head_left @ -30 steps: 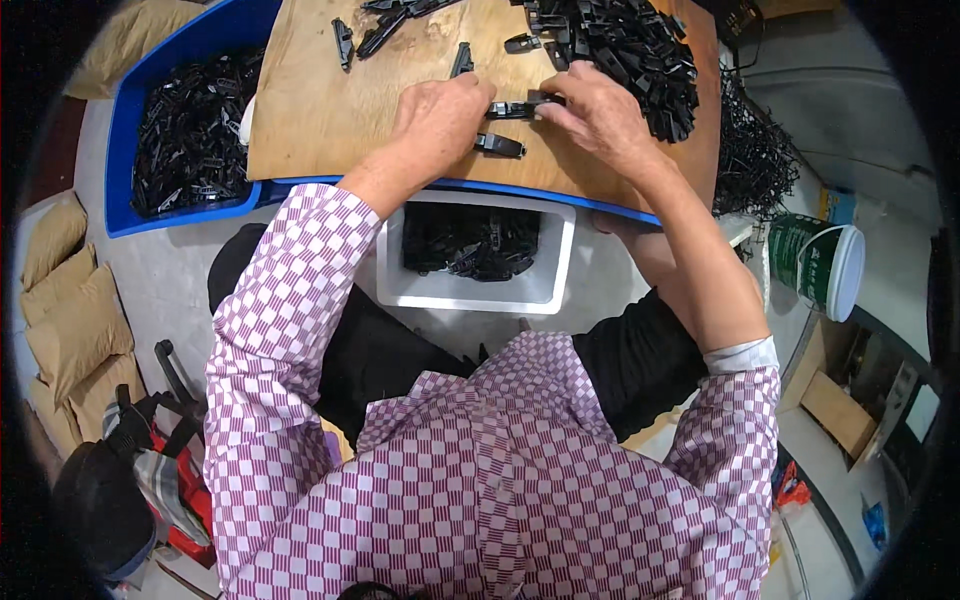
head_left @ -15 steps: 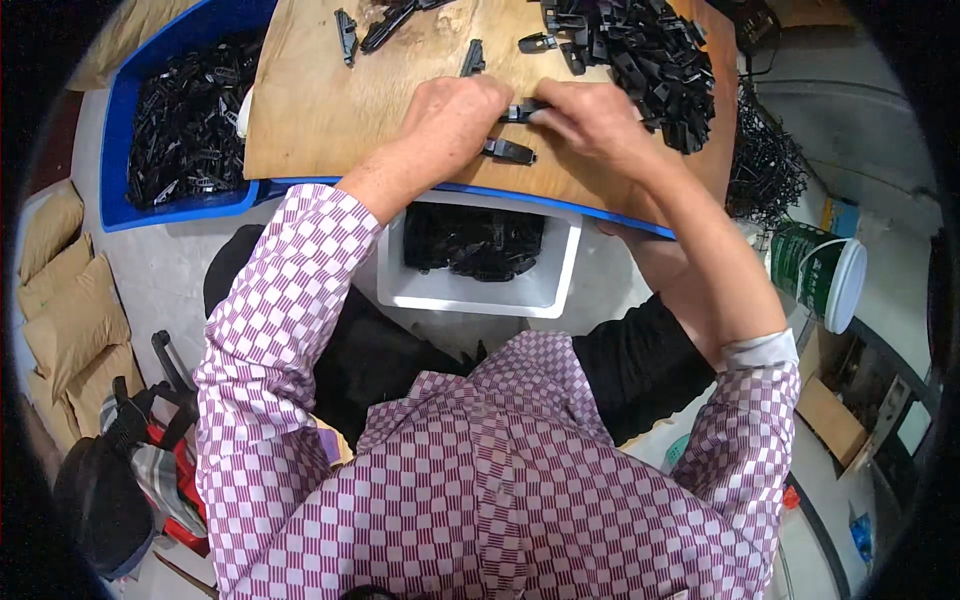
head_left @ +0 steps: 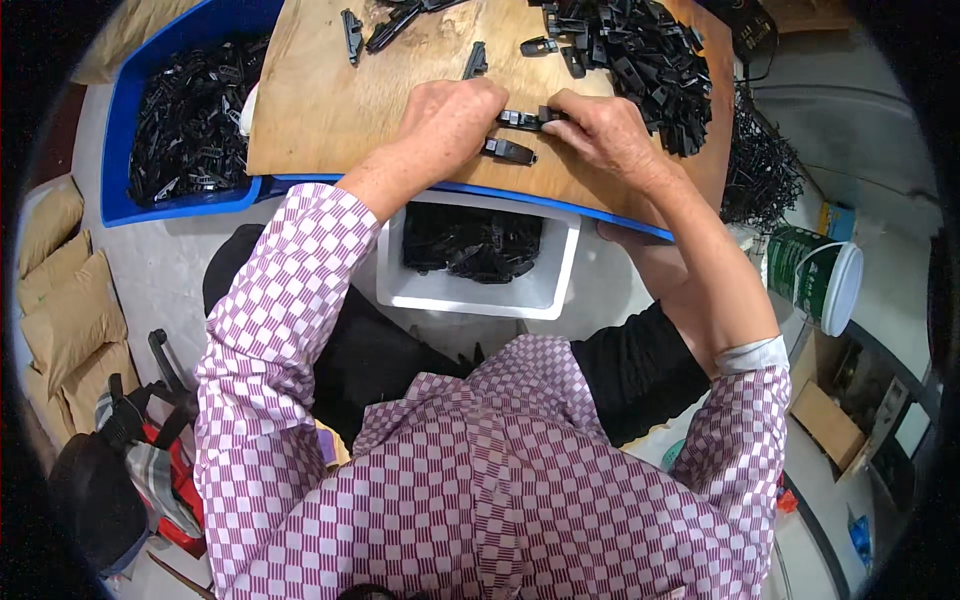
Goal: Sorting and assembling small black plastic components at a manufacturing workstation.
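Over the wooden board, my left hand (head_left: 452, 122) is closed around the left end of a narrow black plastic part (head_left: 521, 120). At its right end, my right hand (head_left: 612, 135) pinches the same part between thumb and fingers. The middle of the part shows between the hands, and its ends are hidden by my fingers. Just below it lies a second black plastic part (head_left: 510, 151), touched by neither hand. Another slim black part (head_left: 475, 60) rests above my left hand.
A heap of small black pieces (head_left: 640, 60) covers the board's (head_left: 330, 120) right side. At left stands a blue bin (head_left: 115, 180) of black parts. Below the board's edge is a white box (head_left: 562, 265) holding more. A green bucket (head_left: 800, 265) stands at right.
My right hand has turned slightly and its fingers sit lower on the part. More of the black part shows between my hands. My left hand has barely moved.
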`<state>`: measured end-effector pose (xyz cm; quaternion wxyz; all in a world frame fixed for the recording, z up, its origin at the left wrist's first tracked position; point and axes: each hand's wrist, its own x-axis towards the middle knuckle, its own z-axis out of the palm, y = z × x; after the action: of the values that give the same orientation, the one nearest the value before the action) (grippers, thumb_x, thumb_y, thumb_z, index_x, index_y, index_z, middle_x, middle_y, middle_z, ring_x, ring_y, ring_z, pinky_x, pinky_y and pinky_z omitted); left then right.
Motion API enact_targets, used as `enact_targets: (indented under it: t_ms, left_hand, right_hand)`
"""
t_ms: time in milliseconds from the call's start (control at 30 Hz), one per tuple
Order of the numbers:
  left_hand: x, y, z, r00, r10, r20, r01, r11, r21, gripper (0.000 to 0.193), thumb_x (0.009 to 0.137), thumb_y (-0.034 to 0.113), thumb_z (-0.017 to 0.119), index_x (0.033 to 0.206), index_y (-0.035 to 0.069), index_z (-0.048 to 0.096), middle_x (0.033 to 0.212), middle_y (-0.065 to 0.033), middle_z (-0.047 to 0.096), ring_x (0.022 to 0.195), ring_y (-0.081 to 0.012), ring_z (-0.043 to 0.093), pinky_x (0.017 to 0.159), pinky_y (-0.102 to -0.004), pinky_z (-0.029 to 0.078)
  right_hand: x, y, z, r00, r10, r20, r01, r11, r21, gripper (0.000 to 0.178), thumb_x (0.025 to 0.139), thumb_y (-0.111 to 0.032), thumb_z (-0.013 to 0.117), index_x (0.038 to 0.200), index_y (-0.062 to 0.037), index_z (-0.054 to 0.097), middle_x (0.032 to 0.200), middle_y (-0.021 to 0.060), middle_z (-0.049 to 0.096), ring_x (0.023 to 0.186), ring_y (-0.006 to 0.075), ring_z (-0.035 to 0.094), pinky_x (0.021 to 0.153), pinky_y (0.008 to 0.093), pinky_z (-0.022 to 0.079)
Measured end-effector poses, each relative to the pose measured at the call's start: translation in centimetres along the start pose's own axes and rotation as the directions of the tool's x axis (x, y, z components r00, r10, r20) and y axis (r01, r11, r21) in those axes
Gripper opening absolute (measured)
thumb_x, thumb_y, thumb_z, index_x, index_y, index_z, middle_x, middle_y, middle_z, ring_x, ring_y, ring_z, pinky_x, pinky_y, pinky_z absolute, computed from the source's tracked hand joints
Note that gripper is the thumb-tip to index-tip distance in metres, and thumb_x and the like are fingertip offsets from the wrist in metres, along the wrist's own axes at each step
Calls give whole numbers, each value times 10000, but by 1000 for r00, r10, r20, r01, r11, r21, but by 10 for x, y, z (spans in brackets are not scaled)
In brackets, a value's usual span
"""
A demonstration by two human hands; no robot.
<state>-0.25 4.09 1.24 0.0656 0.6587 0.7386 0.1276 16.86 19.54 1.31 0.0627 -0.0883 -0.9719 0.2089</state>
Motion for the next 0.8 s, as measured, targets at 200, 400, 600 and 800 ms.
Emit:
enact_targets:
  t_ms: [200,400,600,800]
  left_hand:
    - [-3,-3,4,1000,-24,-18,24,999,-37,92,827,110,665,872,39,627,872,-136,654,835,-338,664,716,-443,521]
    - [-5,-2,4,999,-47,-12,46,994,-95,71,812,85,659,861,42,630,863,-132,663,834,-330,674,698,-438,529]
    - [-2,-6,-1,999,42,-15,-43,996,-73,52,777,37,650,829,43,650,869,-133,687,842,-327,693,672,-429,550]
    - [4,-9,-6,1000,23,-22,-25,989,-144,47,792,64,657,831,46,639,850,-127,680,873,-325,682,719,-449,537]
  right_hand:
    - [7,-8,-4,997,17,74,-16,1000,-12,213,882,-252,672,962,-71,594,740,163,641,724,371,635,622,439,492]
    - [-4,-8,-6,994,51,101,-51,999,-4,220,883,-260,671,931,-67,577,737,170,635,731,378,630,606,451,481]
    - [10,-15,5,995,21,95,-22,1000,3,227,883,-262,666,920,-63,562,719,168,634,727,380,635,618,464,484]
    - [28,-8,-2,965,-99,241,100,995,11,217,873,-249,651,966,-76,558,769,159,639,766,364,654,638,466,511]
